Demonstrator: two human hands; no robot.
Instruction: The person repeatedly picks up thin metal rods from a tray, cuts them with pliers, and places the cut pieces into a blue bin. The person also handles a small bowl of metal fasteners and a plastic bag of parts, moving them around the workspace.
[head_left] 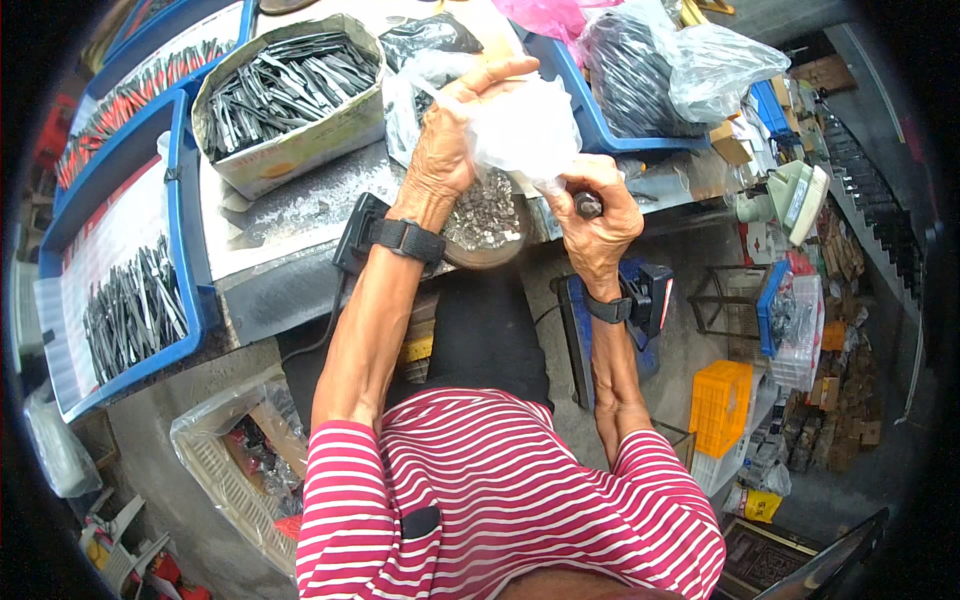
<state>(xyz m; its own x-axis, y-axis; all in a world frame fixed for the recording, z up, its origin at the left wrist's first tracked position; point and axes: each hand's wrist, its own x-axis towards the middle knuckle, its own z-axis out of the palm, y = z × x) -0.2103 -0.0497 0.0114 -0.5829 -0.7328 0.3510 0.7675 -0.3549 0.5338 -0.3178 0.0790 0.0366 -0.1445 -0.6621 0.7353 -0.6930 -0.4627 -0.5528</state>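
A bright white translucent plastic bag (525, 125) is between my hands above the front of the workbench; glare washes out its details. My left hand (455, 135) grips its left side, with some fingers hidden behind the plastic. At the bag's lower right corner, my right hand (602, 212) is curled closed. A short dark rod end (588, 205) pokes out of that fist, and the rest of it is hidden. Below the bag, a round container (487, 225) holds small greyish bits. Behind my left hand lies another clear bag (405, 105) with dark contents.
To the left stands an open tin (290, 100) full of thin dark metal pieces. Blue trays (185, 230) beside it hold similar strips. A blue bin (585, 100) with bagged dark pieces is at the right. An orange crate (720, 405) and a lined basket (205, 470) flank my legs.
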